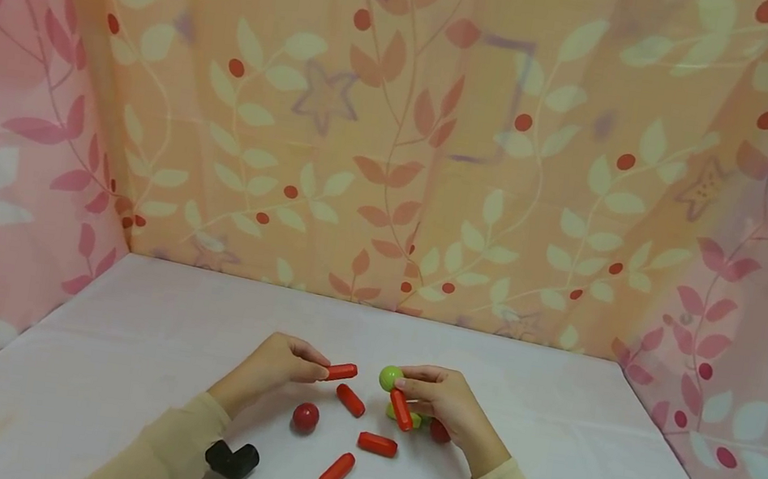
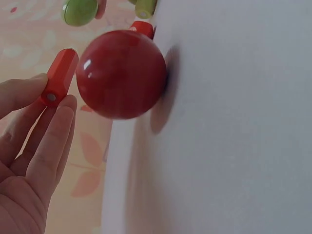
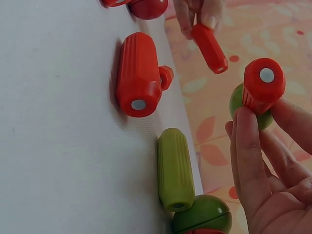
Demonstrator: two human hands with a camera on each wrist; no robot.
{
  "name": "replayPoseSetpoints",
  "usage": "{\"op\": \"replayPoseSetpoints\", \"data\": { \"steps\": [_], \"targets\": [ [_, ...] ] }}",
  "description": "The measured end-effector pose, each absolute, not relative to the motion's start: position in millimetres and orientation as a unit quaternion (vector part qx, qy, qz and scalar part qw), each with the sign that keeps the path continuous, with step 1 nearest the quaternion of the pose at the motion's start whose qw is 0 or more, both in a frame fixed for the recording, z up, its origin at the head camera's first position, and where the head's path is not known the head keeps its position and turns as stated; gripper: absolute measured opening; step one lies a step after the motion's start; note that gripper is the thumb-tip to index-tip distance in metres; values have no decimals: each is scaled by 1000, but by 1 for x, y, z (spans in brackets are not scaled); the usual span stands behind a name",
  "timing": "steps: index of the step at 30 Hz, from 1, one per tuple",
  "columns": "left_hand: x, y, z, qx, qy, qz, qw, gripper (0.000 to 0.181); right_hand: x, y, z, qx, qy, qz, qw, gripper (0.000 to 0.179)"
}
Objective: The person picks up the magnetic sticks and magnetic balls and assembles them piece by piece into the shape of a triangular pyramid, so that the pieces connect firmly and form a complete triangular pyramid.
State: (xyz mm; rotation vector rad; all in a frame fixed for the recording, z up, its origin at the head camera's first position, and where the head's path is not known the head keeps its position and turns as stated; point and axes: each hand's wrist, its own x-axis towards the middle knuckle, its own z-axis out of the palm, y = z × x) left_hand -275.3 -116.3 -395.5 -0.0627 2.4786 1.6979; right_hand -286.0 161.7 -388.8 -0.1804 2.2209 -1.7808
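Note:
My left hand (image 1: 282, 360) pinches a red magnetic rod (image 1: 341, 373) between thumb and fingertips, above the table; a grey magnet dot shows on its end in the left wrist view. Opposite it, my right hand (image 1: 445, 402) holds a green ball (image 1: 390, 378) joined to a red magnetic rod (image 3: 261, 87), whose free end bears a round magnet. The two held pieces are a short gap apart. Below the left hand lies a red ball (image 2: 122, 74). Under the right hand are a yellow-green rod (image 3: 175, 168), a green ball (image 3: 202, 213) and a partly hidden red ball (image 1: 440, 432).
Loose red rods lie between the hands: one near the left fingertips (image 1: 350, 400), a middle rod (image 1: 377, 444) and a front rod (image 1: 335, 474). Black wrist-camera mounts (image 1: 231, 461) sit by both sleeves. A floral curtain (image 1: 396, 151) encloses the white table (image 1: 198, 303) at back and sides.

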Motion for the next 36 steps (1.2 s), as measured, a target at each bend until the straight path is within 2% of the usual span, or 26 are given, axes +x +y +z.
{"op": "replayPoseSetpoints", "data": {
  "steps": [28, 36],
  "targets": [
    [-263, -99, -391, 11, 827, 556, 82, 16, -282, 153, -393, -44, 764, -632, 126, 38],
    [-262, -96, -392, 6, 825, 561, 70, 13, -282, 151, -394, -42, 762, -633, 125, 39]
  ]
}}
